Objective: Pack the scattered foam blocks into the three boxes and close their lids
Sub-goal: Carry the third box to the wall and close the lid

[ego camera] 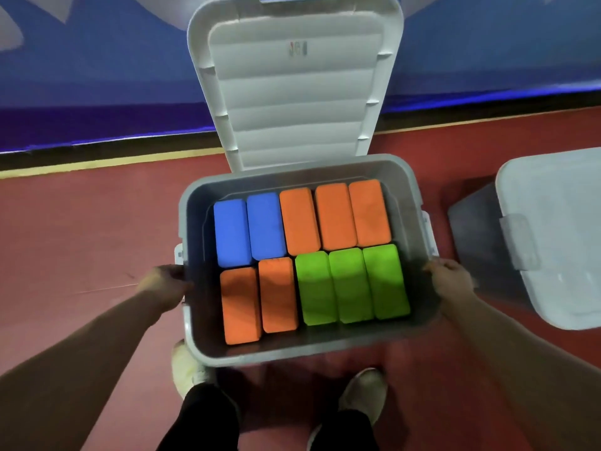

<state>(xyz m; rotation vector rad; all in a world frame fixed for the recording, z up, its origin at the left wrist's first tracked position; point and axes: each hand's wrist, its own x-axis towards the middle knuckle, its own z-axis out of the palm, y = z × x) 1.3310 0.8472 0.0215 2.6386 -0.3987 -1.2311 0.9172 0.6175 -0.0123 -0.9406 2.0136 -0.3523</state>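
Grey storage box [305, 353], packing seemingly done; lid [292, 92] upright behind it, second box [553, 239] shut to its right, ten foam blocks [299, 219] inside, left hand [166, 281] and right hand [450, 278] gripping its side rims. Next, likely: lid swung down, latched.

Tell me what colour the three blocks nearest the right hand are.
Those blocks are bright green; the head view shows them.
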